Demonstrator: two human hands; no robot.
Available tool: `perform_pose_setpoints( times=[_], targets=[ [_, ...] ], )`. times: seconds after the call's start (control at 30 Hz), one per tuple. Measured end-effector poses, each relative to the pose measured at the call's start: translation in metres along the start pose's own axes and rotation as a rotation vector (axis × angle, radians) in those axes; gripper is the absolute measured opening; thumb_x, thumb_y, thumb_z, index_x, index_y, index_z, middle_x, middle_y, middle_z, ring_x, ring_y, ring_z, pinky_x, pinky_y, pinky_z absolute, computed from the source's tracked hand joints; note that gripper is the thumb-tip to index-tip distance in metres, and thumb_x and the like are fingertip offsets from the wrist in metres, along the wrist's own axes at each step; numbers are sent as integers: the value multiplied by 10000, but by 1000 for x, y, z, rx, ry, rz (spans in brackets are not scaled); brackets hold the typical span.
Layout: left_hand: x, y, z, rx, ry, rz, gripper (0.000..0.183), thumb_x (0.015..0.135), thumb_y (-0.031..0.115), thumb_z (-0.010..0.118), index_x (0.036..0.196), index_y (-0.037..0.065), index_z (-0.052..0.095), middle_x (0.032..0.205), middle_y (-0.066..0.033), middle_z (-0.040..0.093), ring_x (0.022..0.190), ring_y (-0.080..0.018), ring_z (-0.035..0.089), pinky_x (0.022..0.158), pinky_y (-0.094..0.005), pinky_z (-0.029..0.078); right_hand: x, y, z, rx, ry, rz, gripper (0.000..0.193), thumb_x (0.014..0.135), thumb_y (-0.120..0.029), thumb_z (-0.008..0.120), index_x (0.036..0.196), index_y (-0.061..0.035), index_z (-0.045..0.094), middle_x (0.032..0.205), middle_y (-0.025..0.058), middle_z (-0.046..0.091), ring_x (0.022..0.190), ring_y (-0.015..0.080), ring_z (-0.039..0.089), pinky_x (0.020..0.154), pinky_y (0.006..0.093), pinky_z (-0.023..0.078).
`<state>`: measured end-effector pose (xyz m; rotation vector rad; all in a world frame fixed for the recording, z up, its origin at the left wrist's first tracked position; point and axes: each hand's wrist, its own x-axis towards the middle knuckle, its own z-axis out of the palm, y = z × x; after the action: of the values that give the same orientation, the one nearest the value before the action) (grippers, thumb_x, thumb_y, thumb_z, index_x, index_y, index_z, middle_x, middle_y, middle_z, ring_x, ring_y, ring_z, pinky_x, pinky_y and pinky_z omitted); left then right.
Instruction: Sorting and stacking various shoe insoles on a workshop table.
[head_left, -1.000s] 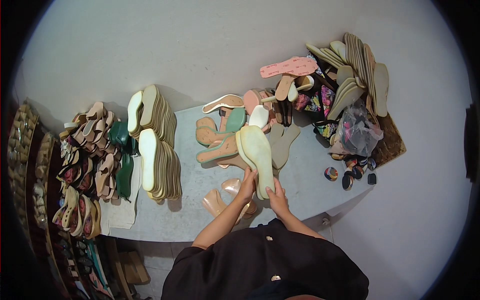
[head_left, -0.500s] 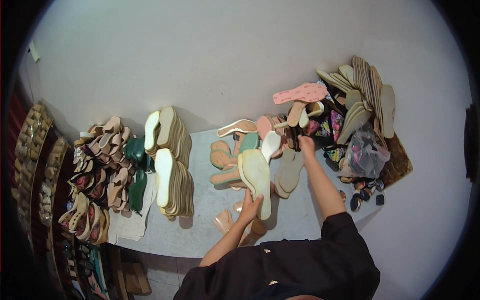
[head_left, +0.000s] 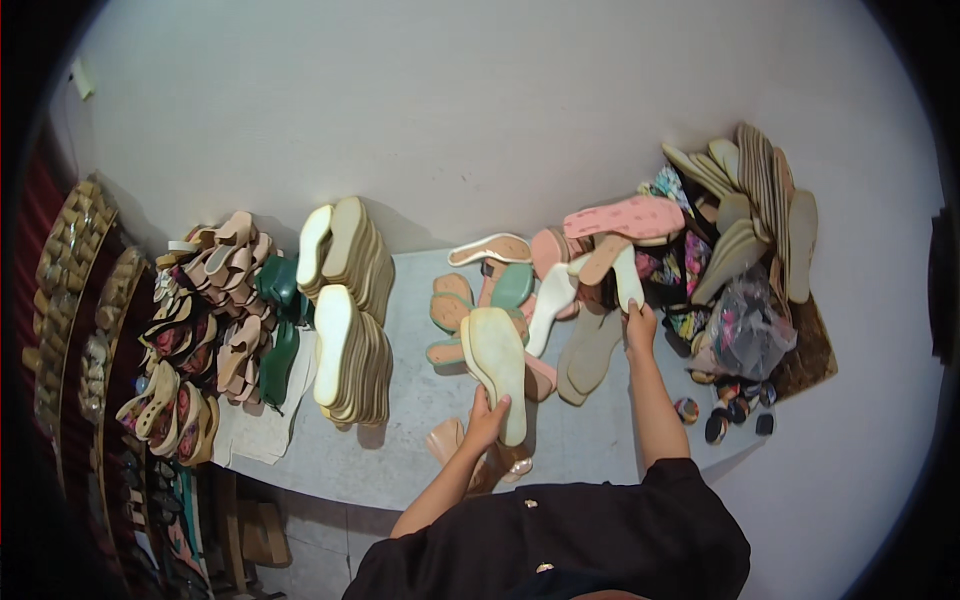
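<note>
Our left hand [head_left: 489,418] pinches two cream soles [head_left: 497,345] near their narrow end, broad ends toward twelve o'clock above the bench [head_left: 340,465], while our right hand [head_left: 640,325], at its two o'clock, closes on a white sole [head_left: 628,280], all likely light, springy and best edge-gripped.

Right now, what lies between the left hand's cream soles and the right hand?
Head view: part of a white sole, a pinkish sole and grey soles.

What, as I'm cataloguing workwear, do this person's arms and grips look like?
The dark, near-black top has short sleeves, leaving the forearms uncovered. The left grip and right grip are bare hands without gloves. Small gold-toned details dot the top.
</note>
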<state>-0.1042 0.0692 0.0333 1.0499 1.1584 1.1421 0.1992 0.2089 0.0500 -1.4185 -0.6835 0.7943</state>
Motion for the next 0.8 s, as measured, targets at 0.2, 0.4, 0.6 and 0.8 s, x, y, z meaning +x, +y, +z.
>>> perform_pose_setpoints(
  times=[0.2, 0.4, 0.6, 0.8],
  targets=[
    [9, 16, 25, -41, -87, -39, 422, 881, 139, 526, 1234, 19, 328, 1103, -132, 524, 982, -188, 529, 831, -295, 435, -101, -12, -79, 36, -17, 63, 233, 900, -201, 523, 950, 14, 596, 815, 34, 600, 715, 97, 524, 685, 240, 421],
    [4, 12, 44, -51, -181, -99, 384, 891, 134, 510, 1216, 23, 337, 1100, -127, 523, 987, -178, 526, 833, -294, 433, -164, -8, -116, 290, -131, 91, 316, 864, -110, 560, 1141, 0, 457, 966, 77, 602, 864, 160, 577, 827, 283, 420],
    [-5, 9, 63, -61, -234, -91, 428, 899, 145, 508, 1266, 38, 315, 1155, -131, 509, 1010, -180, 527, 837, -302, 441, -226, -3, -75, 293, -397, 241, 339, 863, -98, 558, 1151, -30, 393, 1004, 98, 591, 889, 175, 582, 852, 300, 417],
    [-14, 11, 63, -329, -157, -31, 395, 885, 177, 541, 1184, 7, 347, 1107, -117, 501, 1013, -173, 492, 859, -293, 409, -252, -2, -43, 152, -524, 331, 358, 856, -170, 584, 1145, -40, 418, 1036, 64, 573, 926, 153, 554, 809, 300, 422]
  ],
)
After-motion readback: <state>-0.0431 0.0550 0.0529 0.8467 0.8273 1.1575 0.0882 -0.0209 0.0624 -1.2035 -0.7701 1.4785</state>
